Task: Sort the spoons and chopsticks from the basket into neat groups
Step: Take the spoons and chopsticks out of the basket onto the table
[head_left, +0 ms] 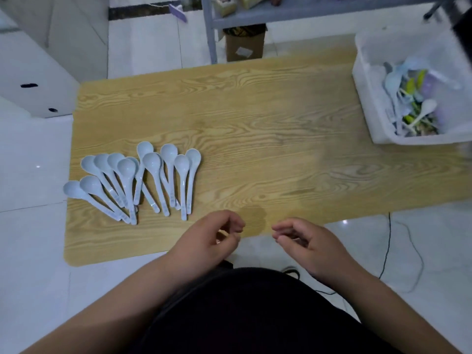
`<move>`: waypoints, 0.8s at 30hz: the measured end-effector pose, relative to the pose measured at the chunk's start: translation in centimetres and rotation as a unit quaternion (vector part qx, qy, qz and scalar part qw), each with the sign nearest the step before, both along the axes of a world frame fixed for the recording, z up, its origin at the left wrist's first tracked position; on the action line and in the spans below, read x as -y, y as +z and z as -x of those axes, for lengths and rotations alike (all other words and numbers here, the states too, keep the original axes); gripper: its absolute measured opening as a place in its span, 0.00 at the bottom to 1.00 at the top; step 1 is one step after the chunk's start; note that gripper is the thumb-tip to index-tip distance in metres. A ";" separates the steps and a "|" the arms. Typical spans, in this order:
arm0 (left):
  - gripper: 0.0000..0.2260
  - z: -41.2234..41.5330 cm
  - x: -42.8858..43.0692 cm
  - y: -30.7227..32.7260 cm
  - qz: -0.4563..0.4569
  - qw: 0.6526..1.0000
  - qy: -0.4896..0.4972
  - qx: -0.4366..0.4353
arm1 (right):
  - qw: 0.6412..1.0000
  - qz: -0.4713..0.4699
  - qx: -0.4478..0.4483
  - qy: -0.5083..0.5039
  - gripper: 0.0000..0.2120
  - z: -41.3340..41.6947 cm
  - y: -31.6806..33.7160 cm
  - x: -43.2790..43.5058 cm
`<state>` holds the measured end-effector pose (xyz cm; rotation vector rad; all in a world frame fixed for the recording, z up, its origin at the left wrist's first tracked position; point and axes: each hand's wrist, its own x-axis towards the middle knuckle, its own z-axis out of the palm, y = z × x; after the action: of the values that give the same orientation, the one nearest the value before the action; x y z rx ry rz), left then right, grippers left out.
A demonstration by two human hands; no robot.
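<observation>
Several white spoons (143,180) lie fanned out on the left part of the wooden table (255,129), bowls away from me, handles toward me. At the table's right end stands a white plastic basket (367,93) holding more spoons and wrapped chopsticks (413,98) in a jumble. My left hand (207,241) hovers over the near table edge with fingers loosely curled and nothing in it. My right hand (306,244) hangs beside it, just off the edge, fingers also loosely curled and empty. Both hands are well apart from the spoons and the basket.
A grey metal shelf (281,14) and a cardboard box (244,44) stand beyond the table's far edge. White cabinets (38,60) are at the left. A black cable (388,246) runs over the tiled floor at the right.
</observation>
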<state>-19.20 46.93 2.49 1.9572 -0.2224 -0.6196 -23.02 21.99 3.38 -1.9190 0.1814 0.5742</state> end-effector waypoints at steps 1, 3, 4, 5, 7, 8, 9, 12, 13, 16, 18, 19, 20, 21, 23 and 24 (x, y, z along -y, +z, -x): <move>0.08 0.6 2.5 0.6 0.005 1.000 0.007 0.009 | 1.000 -0.005 0.004 -0.006 0.11 1.2 0.3 2.1; 0.07 1.4 7.5 1.6 0.020 0.999 0.024 0.010 | 0.999 -0.017 0.018 -0.024 0.11 3.4 0.6 6.2; 0.07 1.8 9.9 1.9 0.026 0.999 0.025 0.004 | 0.999 -0.022 0.024 -0.031 0.12 4.4 0.8 8.1; 0.07 2.1 12.1 2.1 0.027 1.000 0.012 0.002 | 0.999 -0.022 0.029 -0.037 0.12 5.2 0.9 9.8; 0.08 2.5 16.4 2.4 0.022 0.999 -0.040 0.012 | 0.998 -0.020 0.035 -0.046 0.12 6.4 1.0 13.2; 0.08 2.7 18.4 2.6 0.020 0.997 -0.068 0.018 | 0.998 -0.018 0.037 -0.052 0.12 6.8 1.1 14.8; 0.09 2.7 20.2 2.7 0.019 0.995 -0.091 0.024 | 0.997 -0.016 0.037 -0.061 0.12 7.1 1.2 16.3; 0.10 2.4 24.7 2.9 0.022 0.993 -0.110 0.038 | 0.995 -0.017 0.039 -0.091 0.10 7.2 1.6 20.4; 0.10 2.2 26.0 2.9 0.024 0.993 -0.110 0.040 | 0.994 -0.018 0.039 -0.099 0.10 7.0 1.7 21.6; 0.12 1.1 28.8 2.3 0.019 0.991 -0.128 0.033 | 0.994 -0.006 0.043 -0.104 0.10 5.8 1.8 24.5; 0.11 0.0 30.5 1.9 0.017 0.989 -0.143 0.022 | 0.994 0.011 0.051 -0.100 0.09 4.5 1.9 26.2; 0.10 -0.7 31.4 1.6 0.018 0.989 -0.145 0.014 | 0.993 0.021 0.056 -0.103 0.08 3.7 2.0 27.1; 0.10 -1.4 32.3 1.4 0.020 0.989 -0.146 0.005 | 0.992 0.031 0.059 -0.107 0.08 3.0 2.0 28.0; 0.10 -2.0 33.1 1.2 0.020 0.988 -0.151 -0.003 | 0.991 0.041 0.059 -0.112 0.07 2.5 2.2 28.9; 0.10 -3.5 35.2 1.2 0.021 0.985 -0.170 -0.002 | 0.990 0.056 0.062 -0.115 0.07 1.9 2.3 30.7; 0.10 -4.4 36.4 1.2 0.019 0.984 -0.179 0.003 | 0.990 0.057 0.061 -0.113 0.08 1.6 2.3 31.7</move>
<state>-14.79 10.54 3.73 1.8961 -0.5962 -0.8341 -24.64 -9.74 5.66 -2.0044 0.3552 0.2999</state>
